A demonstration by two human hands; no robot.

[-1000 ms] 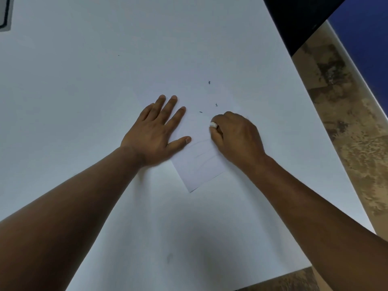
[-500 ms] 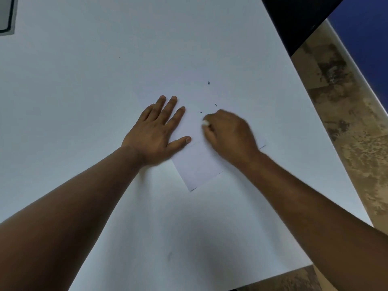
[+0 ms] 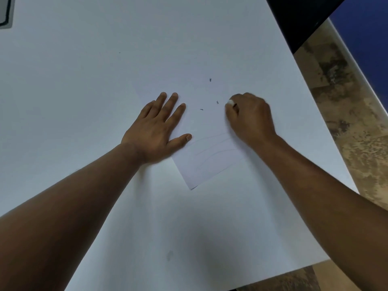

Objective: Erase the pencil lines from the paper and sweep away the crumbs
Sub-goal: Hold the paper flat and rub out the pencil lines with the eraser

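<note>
the erasing step is in hand, by my reading: faint pencil lines (image 3: 212, 148) are left on the near part of the paper (image 3: 210, 164), which lies on the white counter (image 3: 84, 80) just right of centre with one corner pointing to 6 o'clock. the left hand (image 3: 156, 131) lies flat with fingers spread, pressing down the paper's left edge, thumb stretched toward 3 o'clock and fingertips toward 12. the right hand (image 3: 251, 118) sits at 3 o'clock from the left one, well apart, knuckles up and fingers curled, pinching a small white eraser (image 3: 231, 102) whose tip peeks out at the hand's 10 o'clock side; whether the tip touches the sheet i cannot tell. three dark crumbs (image 3: 217, 102) lie on the far part of the paper, one just beside the eraser at its 9 o'clock, one further toward the left fingertips, one up at 12. the next move likely calls for bringing the eraser back toward 6 o'clock onto the remaining lines and rubbing with short strokes while the left palm keeps the sheet from creeping or buckling. the sweep of crumbs is not yet done. both forearms reach in from the bottom corners.
</note>
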